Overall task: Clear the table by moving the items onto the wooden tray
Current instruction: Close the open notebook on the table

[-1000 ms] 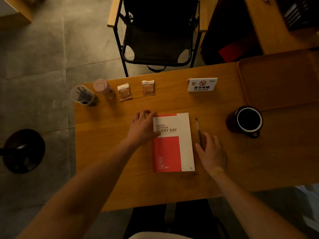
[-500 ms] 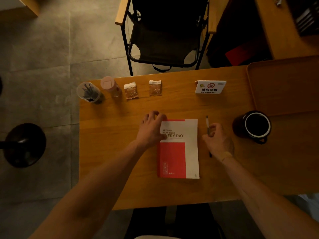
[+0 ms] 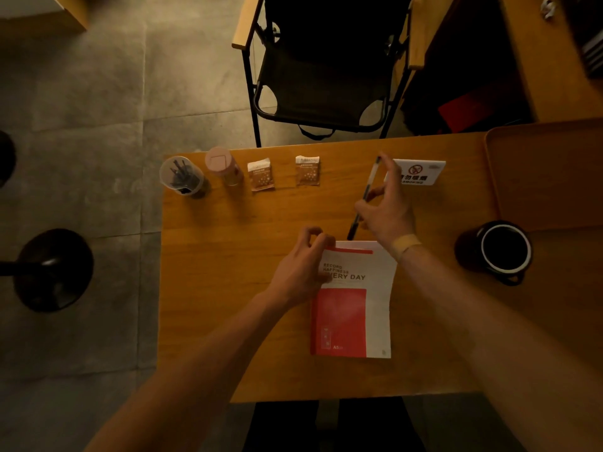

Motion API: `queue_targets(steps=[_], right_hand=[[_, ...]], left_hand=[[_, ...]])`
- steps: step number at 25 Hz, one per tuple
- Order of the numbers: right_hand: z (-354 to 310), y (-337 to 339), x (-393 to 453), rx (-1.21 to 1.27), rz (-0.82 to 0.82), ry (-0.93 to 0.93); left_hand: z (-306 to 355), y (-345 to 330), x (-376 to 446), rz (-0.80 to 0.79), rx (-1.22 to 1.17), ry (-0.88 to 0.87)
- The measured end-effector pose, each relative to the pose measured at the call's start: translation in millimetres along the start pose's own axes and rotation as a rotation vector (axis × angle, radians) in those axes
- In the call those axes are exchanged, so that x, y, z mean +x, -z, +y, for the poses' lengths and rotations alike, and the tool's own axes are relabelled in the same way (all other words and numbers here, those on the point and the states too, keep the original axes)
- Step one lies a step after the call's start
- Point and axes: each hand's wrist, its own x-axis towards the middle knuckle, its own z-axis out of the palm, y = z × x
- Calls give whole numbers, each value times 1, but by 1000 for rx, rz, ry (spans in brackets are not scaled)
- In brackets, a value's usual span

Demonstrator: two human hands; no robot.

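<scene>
A red and white notebook (image 3: 355, 308) lies flat near the front of the wooden table (image 3: 248, 243). My left hand (image 3: 301, 269) rests on its top left corner with curled fingers pinching the edge. My right hand (image 3: 386, 207) is raised above the table, holding a black and white pen (image 3: 368, 187) tilted upward. The wooden tray (image 3: 548, 177) sits at the far right of the table with nothing visible in it. A black mug (image 3: 499, 251) stands just in front of the tray.
Along the far edge stand a clear cup of dark sticks (image 3: 181, 176), a pink-lidded jar (image 3: 225, 164), two small sachets (image 3: 260, 174) (image 3: 307, 170) and a no-smoking sign (image 3: 421, 172). A black chair (image 3: 326, 66) faces the table; a stool base (image 3: 52, 269) is left.
My right hand picked the pen up off the table beside the notebook and lifted it toward the far edge. My left hand curled its fingers on the notebook's top left corner.
</scene>
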Motion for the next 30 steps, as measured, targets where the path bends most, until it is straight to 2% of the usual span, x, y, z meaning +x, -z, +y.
queue_targets(steps=[4, 8, 12, 15, 17, 22, 30], right_hand=[[9, -12, 3, -10, -145, -73], [14, -19, 4, -21, -108, -133], [11, -21, 11, -90, -81, -107], [9, -22, 16, -67, -115, -140], [10, -22, 18, -134, -135, -144], [8, -20, 22, -291, -158, -143], [2, -40, 10, -449, -318, -202]], left_hand=[[4, 3, 0, -4, -20, -2], [4, 4, 2, -47, -136, 51], [3, 5, 5, -24, -455, 172], [1, 5, 3, 48, -784, 394], [-4, 3, 1, 46, -793, 484], [-5, 0, 0, 18, -784, 544], [-1, -5, -2, 61, -772, 516]])
